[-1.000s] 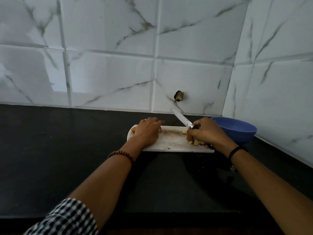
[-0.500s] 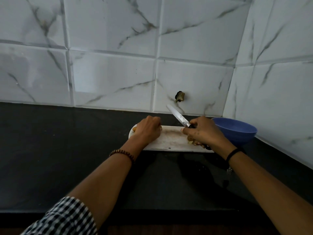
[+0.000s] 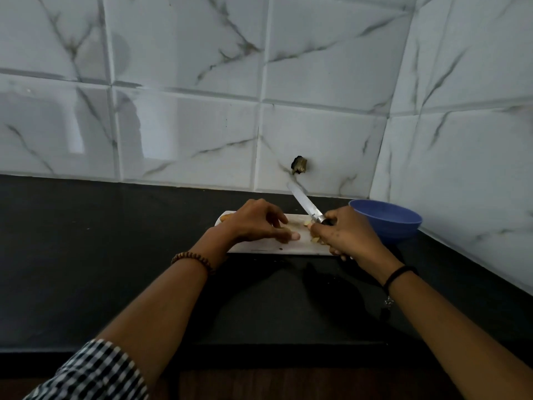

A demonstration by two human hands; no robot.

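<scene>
**Knife in hand over the cutting board**

We see the right hand (image 3: pixel 346 236) clenched round the handle of a knife (image 3: pixel 305 202); its blade slants up and away toward the tiled wall (image 3: pixel 187 125), clear of the board. The left hand (image 3: pixel 253 223) rests on the white cutting board (image 3: pixel 268 247) with fingers loosely spread and arched and the thumb stretched flat; we see nothing gripped in it. Small pale pieces of food (image 3: pixel 314 240) lie on the board just under the right hand; a yellowish bit (image 3: pixel 225 217) peeks out at the board's far left end. The board lies on the black counter (image 3: pixel 86 255); a blue bowl (image 3: pixel 386 223) stands just right of it, near the corner. We also note a bead bracelet (image 3: pixel 191 258) on the left wrist, a black band (image 3: pixel 399 274) on the right and a checked sleeve (image 3: pixel 95 370).
</scene>
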